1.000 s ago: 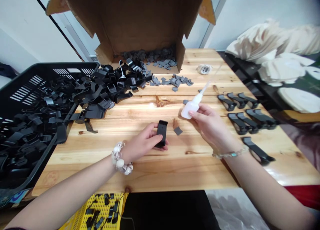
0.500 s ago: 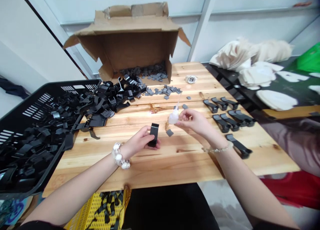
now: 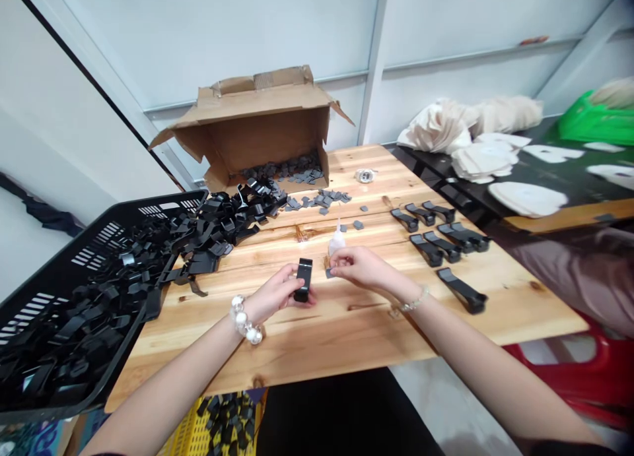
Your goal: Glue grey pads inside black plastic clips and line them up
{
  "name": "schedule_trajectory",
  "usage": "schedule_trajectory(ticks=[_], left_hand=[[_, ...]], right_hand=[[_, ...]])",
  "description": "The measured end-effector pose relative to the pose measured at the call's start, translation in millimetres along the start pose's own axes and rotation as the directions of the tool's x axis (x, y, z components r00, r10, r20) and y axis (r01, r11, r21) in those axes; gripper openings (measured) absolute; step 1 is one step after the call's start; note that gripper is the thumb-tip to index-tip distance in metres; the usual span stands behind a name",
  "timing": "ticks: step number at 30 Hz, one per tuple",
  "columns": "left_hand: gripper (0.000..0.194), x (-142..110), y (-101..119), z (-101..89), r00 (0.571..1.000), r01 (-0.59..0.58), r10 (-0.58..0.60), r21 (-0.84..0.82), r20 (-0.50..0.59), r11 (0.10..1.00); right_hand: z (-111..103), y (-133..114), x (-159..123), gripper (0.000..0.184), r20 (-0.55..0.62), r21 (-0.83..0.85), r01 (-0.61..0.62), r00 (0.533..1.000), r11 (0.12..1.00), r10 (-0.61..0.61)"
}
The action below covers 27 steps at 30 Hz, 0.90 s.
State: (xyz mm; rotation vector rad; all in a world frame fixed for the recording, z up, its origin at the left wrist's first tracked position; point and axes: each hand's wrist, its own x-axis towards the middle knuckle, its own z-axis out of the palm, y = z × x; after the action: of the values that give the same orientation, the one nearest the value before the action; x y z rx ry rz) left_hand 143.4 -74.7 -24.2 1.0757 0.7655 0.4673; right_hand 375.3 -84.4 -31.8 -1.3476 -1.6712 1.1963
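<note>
My left hand (image 3: pixel 278 292) is closed around a small black plastic clip (image 3: pixel 302 279), holding it on the wooden table (image 3: pixel 347 324). My right hand (image 3: pixel 357 267) sits just right of it, fingers curled down onto a small grey square pad (image 3: pixel 329 272) on the wood. A little white glue bottle (image 3: pixel 336 242) stands upright right behind the right hand; whether the hand still touches it I cannot tell.
A black crate (image 3: pixel 74 278) of black clips spills a pile (image 3: pixel 222 218) across the table's left. An open cardboard box (image 3: pixel 262 136) lies behind, grey pads (image 3: pixel 317 198) scattered before it. Several finished clips (image 3: pixel 440 238) lie in rows at the right. A yellow crate (image 3: pixel 218 423) sits below.
The view has tilted up and pulled back. My right hand has come down from holding the glue bottle in the air to the grey pad; the bottle now stands on the table.
</note>
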Motion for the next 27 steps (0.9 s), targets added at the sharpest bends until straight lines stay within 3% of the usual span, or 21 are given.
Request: schedule_trajectory(ticks=[7, 12, 19, 27], left_hand=[[0.037, 1.7, -4.9, -2.7, 0.994, -0.063, 0.064, -0.012, 0.093, 0.998], [0.035, 7.2, -5.5, 2.3, 0.982, -0.182, 0.184, -0.053, 0.042, 0.982], [0.031, 8.4, -3.7, 3.1, 0.97, -0.244, 0.244, -0.048, -0.02, 0.969], [0.032, 3.9, -3.3, -1.4, 0.981, -0.19, 0.189, -0.047, -0.039, 0.981]], right_hand=[[16.9, -3.4, 4.5, 0.031, 0.099, 0.332, -0.057, 0.995, 0.942, 0.025], [18.2, 0.7, 6.8, 0.04, 0.098, 0.447, -0.071, 0.995, 0.892, 0.03], [20.1, -2.6, 7.3, 0.041, 0.055, 0.47, -0.032, 0.998, 0.882, 0.006], [26.8, -12.9, -5.4, 0.012, -0.165, 0.31, 0.184, 0.977, 0.933, -0.137]])
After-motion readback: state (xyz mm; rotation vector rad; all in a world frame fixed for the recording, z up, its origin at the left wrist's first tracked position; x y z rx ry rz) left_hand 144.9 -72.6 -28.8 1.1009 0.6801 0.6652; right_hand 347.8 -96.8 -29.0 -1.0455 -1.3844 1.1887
